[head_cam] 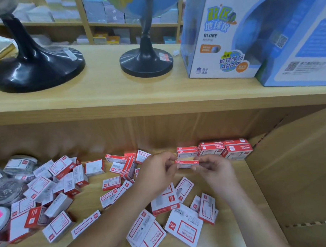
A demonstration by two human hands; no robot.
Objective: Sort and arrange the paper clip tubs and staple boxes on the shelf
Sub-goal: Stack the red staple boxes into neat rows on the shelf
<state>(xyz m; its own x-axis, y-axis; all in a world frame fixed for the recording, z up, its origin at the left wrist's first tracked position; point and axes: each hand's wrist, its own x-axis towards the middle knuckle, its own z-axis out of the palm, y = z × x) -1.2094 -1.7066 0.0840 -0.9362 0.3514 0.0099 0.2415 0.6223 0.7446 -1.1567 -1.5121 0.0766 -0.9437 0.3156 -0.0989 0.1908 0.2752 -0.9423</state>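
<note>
A small red-and-white staple box [186, 163] is held level above the lower shelf [240, 178]. My left hand [157, 170] pinches its left end and my right hand [214, 168] pinches its right end. Just behind it, a neat stack of staple boxes [224, 150] stands against the back right corner. Several more staple boxes [55, 184] lie scattered across the shelf floor. Clear round paper clip tubs [19, 164] sit at the far left, partly cut off.
A cardboard wall [299, 174] closes the shelf on the right. The upper shelf [105, 92] carries two black globe stands [146, 63] and a blue globe carton [220, 38]. Stationery shelves fill the background.
</note>
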